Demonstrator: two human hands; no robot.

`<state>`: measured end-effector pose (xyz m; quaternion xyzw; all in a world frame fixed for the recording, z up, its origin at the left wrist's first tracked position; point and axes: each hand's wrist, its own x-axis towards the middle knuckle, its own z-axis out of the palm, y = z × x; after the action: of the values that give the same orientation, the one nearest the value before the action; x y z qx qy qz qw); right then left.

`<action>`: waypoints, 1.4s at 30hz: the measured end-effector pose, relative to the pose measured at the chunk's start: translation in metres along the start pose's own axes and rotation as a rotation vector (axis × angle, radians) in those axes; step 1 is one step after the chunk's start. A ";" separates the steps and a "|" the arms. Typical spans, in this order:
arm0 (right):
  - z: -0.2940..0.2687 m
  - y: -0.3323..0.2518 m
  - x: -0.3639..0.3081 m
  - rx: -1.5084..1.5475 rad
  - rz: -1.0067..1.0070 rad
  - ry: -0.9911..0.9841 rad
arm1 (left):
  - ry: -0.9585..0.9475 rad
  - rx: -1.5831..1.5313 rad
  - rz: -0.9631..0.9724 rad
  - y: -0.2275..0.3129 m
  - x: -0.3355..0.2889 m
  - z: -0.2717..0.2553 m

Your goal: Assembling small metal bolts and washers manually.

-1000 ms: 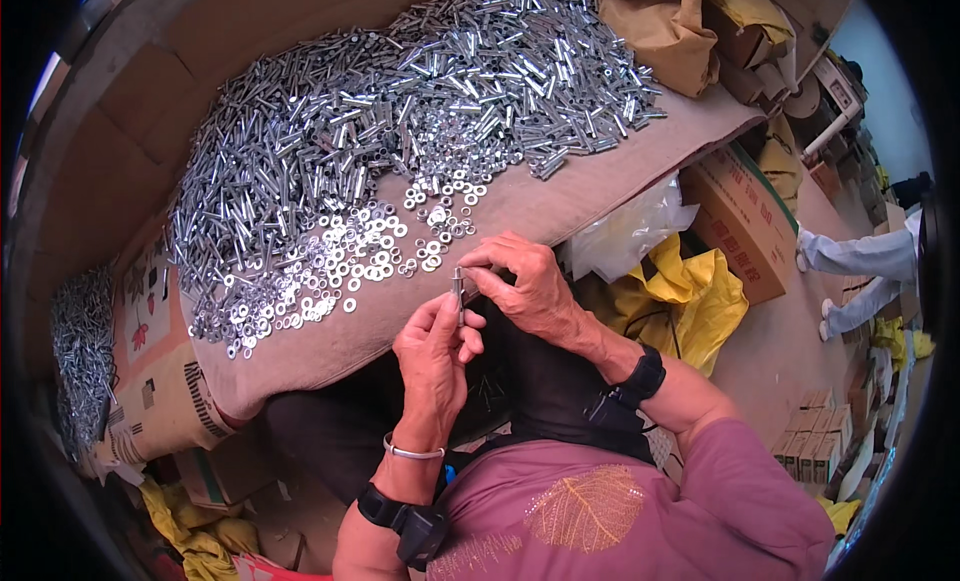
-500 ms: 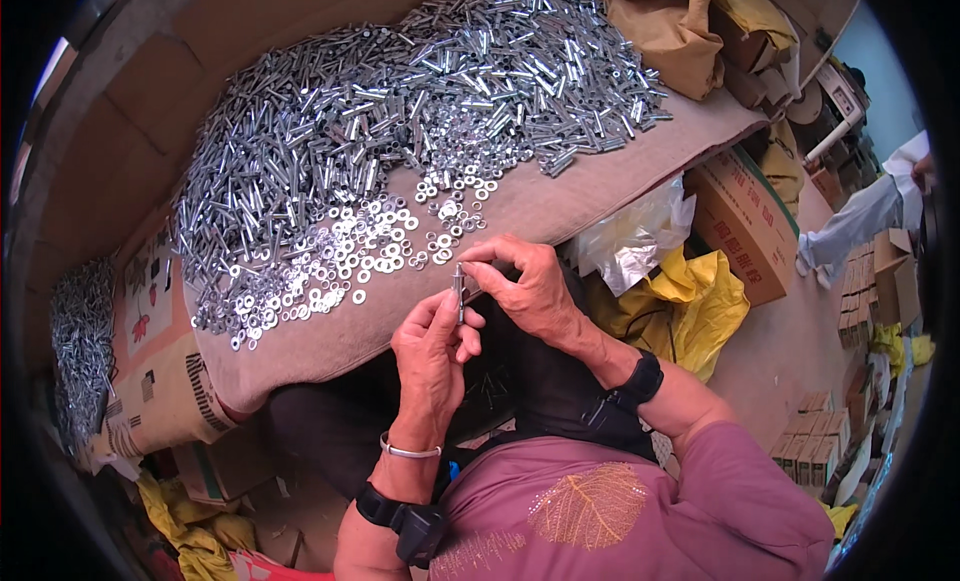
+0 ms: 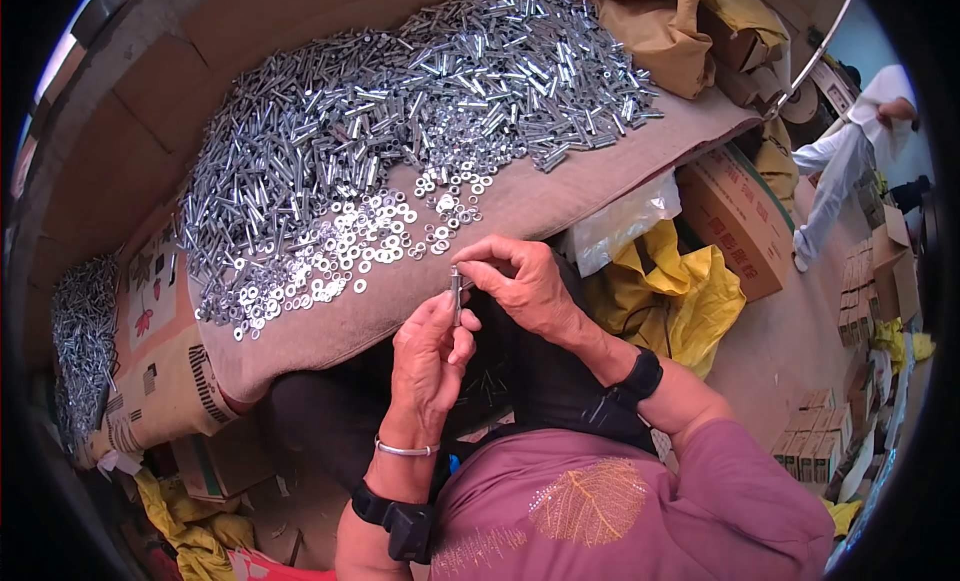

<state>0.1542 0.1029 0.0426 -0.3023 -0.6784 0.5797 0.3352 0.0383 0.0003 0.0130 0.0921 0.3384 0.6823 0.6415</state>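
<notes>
Over my lap, my left hand (image 3: pixel 425 356) pinches a slim silvery anchor bolt (image 3: pixel 457 299) between thumb and fingers, its length pointing up and away from me. The thumb and forefinger of my right hand (image 3: pixel 525 289) close round the bolt's upper end; whether a small nut or washer sits between them is too small to tell. Just beyond my hands, loose flat washers (image 3: pixel 360 231) are scattered along the near edge of a brown cloth-covered surface (image 3: pixel 560 196). Behind them lies a large heap of metal sleeves (image 3: pixel 400 101), with small nuts (image 3: pixel 455 141) in its middle.
Another pile of thin metal bolts (image 3: pixel 82 351) lies at the far left. To the right are a clear plastic bag (image 3: pixel 630 221), a yellow sack (image 3: pixel 690 301) and a cardboard carton (image 3: pixel 735 221). Stacked small boxes (image 3: pixel 815 436) stand farther right, and a person (image 3: pixel 850 161) in pale clothes is beyond.
My hands stay at the bolt with nearly the same grip, and slightly more of its upper end shows. The person at the far right has shifted and shows more fully.
</notes>
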 end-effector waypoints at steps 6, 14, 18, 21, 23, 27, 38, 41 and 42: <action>0.001 0.011 0.002 0.259 0.044 -0.077 | 0.165 0.507 0.409 -0.001 -0.006 0.007; 0.002 0.015 0.018 -0.095 -0.077 -0.197 | 0.195 0.327 0.371 -0.004 0.004 -0.015; 0.004 0.029 0.044 -0.627 -0.459 -0.054 | 0.243 0.197 0.317 -0.004 0.010 -0.022; 0.010 0.039 0.063 -0.848 -0.617 0.012 | 0.259 0.157 0.303 0.000 0.014 -0.021; 0.015 0.041 0.070 -1.110 -0.663 0.025 | 0.273 0.141 0.301 0.002 0.016 -0.021; 0.019 0.035 0.071 -1.091 -0.732 0.089 | 0.268 0.138 0.298 0.005 0.018 -0.018; 0.000 0.017 0.031 -0.056 -0.016 -0.101 | 0.178 0.179 0.184 0.006 0.011 -0.003; -0.002 0.021 0.028 0.088 -0.015 -0.093 | 0.067 0.009 0.019 0.011 0.008 -0.011; -0.003 0.023 0.027 0.095 -0.022 -0.092 | 0.032 -0.050 -0.058 0.013 0.006 -0.012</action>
<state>0.1411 0.1293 0.0232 -0.2517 -0.6679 0.6210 0.3239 0.0203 0.0027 0.0096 0.0552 0.3342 0.6731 0.6575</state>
